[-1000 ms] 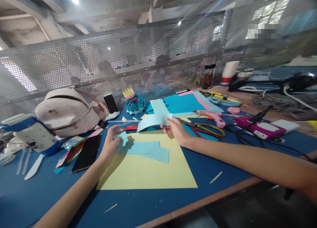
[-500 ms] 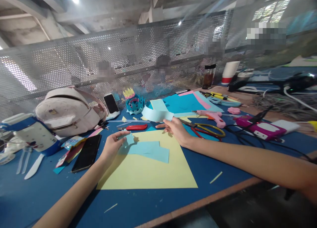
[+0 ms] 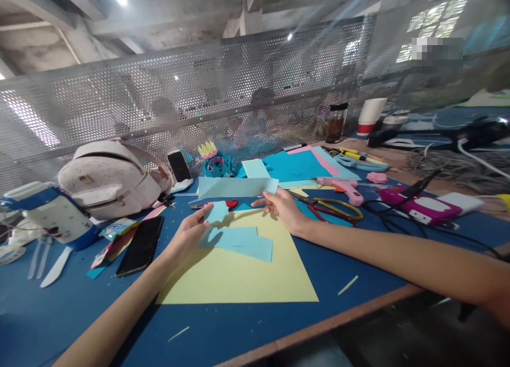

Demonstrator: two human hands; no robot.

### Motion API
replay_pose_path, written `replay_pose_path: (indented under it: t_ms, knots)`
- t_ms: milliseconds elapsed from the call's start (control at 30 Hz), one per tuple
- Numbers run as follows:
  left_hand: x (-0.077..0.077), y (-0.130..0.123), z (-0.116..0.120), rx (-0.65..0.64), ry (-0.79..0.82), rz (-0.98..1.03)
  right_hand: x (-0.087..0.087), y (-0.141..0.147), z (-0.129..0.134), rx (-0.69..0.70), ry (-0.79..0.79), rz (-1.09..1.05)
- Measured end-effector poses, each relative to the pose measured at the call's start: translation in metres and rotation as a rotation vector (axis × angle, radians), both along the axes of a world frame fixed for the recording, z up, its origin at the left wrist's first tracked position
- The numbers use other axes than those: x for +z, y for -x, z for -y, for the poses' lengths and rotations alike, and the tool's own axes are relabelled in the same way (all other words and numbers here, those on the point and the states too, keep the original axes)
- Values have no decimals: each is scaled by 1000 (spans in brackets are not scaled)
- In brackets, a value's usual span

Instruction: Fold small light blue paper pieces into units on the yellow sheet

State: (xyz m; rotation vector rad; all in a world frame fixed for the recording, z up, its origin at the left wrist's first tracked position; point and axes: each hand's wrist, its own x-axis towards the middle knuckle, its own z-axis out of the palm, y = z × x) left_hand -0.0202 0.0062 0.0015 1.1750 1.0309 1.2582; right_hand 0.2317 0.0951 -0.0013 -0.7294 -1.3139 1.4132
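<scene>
My right hand pinches the right end of a long light blue paper strip, which stretches out nearly level to the left. My left hand holds a small light blue paper piece between thumb and fingers, below the strip's left part. Under both hands a yellow sheet lies on the blue table. Two overlapping light blue paper pieces rest on that sheet. A red cutter lies behind it, partly covered by the small piece.
Scissors, a pink glue gun and a purple device lie to the right. A black phone, a mug and a backpack are at left. A blue paper crown shape stands behind.
The long strip has gone from curled to straight, extending left from my right hand. My left hand has shifted slightly right with the small piece. My right hand has barely moved.
</scene>
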Motion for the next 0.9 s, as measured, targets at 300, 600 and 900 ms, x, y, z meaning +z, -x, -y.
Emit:
replay_pose_path:
  t_ms: [300,600,900]
  knots:
    - [-4,-6,-2,-18,-99,-103,-4,1,-3,0,13,13]
    - [-7,7,-4,84,-263,-315,-4,0,-2,10,-27,71]
    - [1,-33,27,-10,-657,-816,2,4,16,201,-160,229]
